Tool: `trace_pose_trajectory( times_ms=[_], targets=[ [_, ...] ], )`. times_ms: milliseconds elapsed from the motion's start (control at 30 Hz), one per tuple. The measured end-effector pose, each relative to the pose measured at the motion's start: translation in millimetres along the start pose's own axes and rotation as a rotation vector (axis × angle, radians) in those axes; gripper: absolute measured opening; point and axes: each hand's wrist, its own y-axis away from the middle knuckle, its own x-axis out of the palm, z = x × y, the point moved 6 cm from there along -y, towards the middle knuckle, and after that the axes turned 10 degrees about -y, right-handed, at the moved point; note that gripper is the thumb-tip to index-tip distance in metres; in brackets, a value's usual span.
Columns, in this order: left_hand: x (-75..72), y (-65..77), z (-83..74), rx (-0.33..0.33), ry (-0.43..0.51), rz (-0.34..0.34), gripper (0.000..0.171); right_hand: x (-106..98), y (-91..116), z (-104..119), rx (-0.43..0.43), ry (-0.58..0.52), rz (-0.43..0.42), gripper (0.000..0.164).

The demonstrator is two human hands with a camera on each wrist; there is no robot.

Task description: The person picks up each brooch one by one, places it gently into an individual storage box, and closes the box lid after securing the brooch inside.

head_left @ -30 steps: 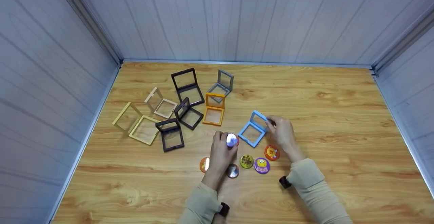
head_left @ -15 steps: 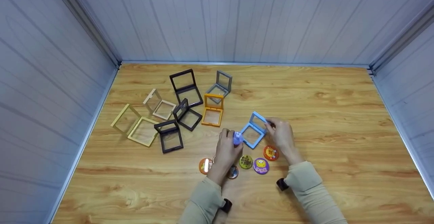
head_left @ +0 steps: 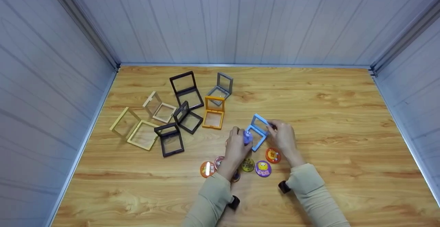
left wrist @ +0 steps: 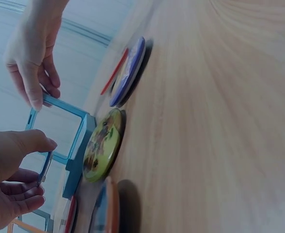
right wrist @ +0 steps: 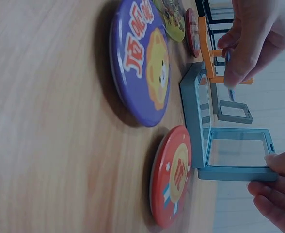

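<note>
My left hand (head_left: 237, 148) pinches a round blue-purple button badge (head_left: 247, 137) between thumb and fingers. In the left wrist view that badge (left wrist: 45, 169) is seen edge-on, near the light blue frame. The light blue hinged display frame (head_left: 260, 142) lies with its lid raised and clear film in both halves. At the lid's upper right corner, my right hand (head_left: 283, 137) pinches the edge; the right wrist view shows its thumb on the lid (right wrist: 237, 174). Close to the hands lie a purple badge (head_left: 263, 169), a green badge (head_left: 248, 165) and a red badge (head_left: 273, 155).
Left of the hands stand several unfolded frames: orange (head_left: 212, 128), grey (head_left: 231, 87), large black (head_left: 186, 91), beige (head_left: 160, 118) and yellow (head_left: 138, 146). An orange badge (head_left: 207, 169) and a dark red badge (head_left: 219, 161) lie beside the left forearm. Panel walls (head_left: 220, 21) enclose the wooden table.
My left hand has moved right with the blue-purple badge, which now overlaps the light blue frame's left side in the head view. My right hand keeps holding the lid. The head view has shifted slightly.
</note>
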Motion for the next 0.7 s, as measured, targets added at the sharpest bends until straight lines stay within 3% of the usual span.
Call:
trace_pose_trajectory(
  times_ms=[433, 700],
  targets=[
    [17.2, -8.8, -7.3, 0.003, -0.042, 0.111, 0.042, 1, 0, 0, 0.021, 0.004, 0.009, 0.014],
    [23.5, -15.5, -11.1, 0.009, -0.094, 0.131, 0.044, 0, 0, 0, 0.038, 0.008, 0.014, 0.015]
  ],
)
